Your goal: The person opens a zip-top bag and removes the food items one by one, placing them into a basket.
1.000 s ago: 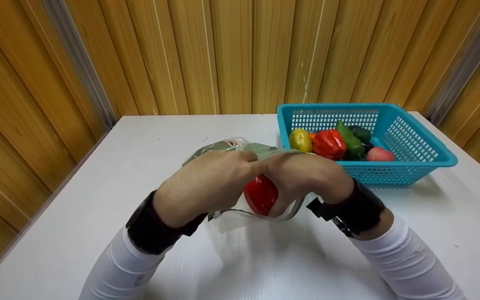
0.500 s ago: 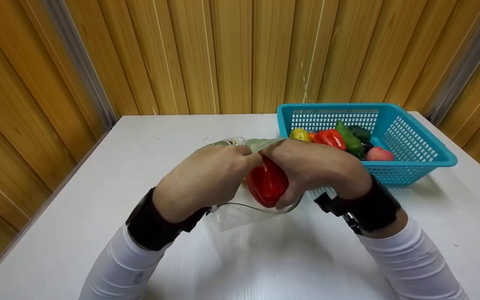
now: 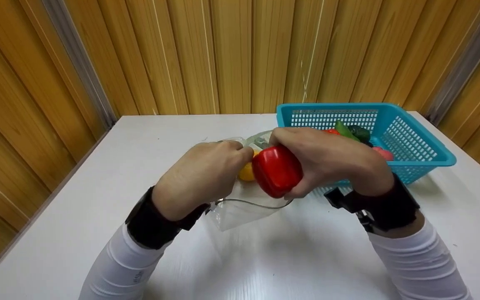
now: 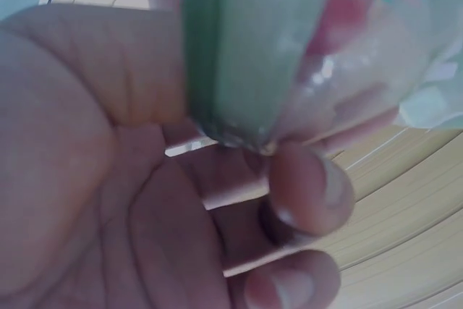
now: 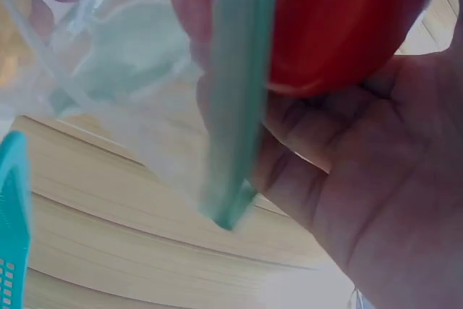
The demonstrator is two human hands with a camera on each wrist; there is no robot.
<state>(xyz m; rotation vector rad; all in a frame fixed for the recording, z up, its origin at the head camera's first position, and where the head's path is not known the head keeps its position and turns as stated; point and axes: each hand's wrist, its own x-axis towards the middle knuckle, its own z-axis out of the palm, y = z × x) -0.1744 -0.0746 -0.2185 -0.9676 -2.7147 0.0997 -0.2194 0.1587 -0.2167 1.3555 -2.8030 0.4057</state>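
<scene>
Left grip pinches a clear bag, seemingly holding it open; alongside, right grip clasps a red pepper.

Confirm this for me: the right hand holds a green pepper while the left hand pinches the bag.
Not quite: the pepper in the right hand is red, not green. The head view shows the red pepper in that hand, and a green pepper in the basket. The left hand does pinch the bag.
</scene>
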